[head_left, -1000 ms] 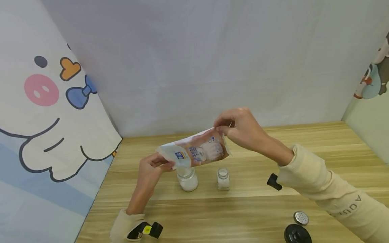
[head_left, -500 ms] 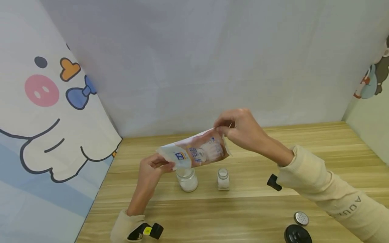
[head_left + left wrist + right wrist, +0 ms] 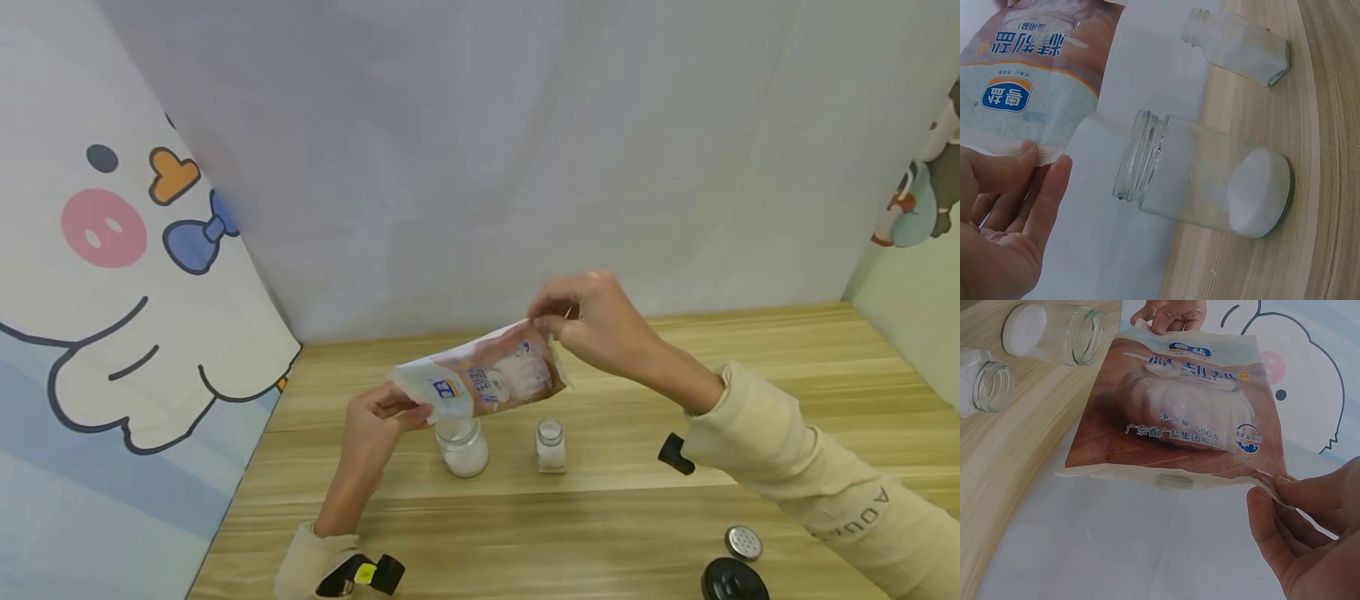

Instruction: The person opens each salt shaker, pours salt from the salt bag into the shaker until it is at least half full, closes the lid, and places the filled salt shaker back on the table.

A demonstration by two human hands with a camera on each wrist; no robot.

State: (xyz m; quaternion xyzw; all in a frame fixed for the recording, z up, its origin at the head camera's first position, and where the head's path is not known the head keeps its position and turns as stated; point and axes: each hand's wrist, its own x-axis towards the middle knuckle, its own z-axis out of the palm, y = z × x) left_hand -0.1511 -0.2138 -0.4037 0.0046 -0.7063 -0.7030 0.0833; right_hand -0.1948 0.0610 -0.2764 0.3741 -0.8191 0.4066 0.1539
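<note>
The salt bag (image 3: 487,379) tilts over the larger jar (image 3: 465,454), opposite ends pinched by the left hand (image 3: 375,423) and right hand (image 3: 602,325), a faint white stream (image 3: 1109,121) between them. White powder (image 3: 1257,197) covers the larger jar's bottom; the smaller jar (image 3: 551,447) nearby holds some too.

Soft, diffuse light, muted across all 3 views.
Faint shadow dulls the worktop (image 3: 540,537); small glints edge the large glass jar (image 3: 1200,172); the right wrist view is dimmer, the worktop's edge bowed.
</note>
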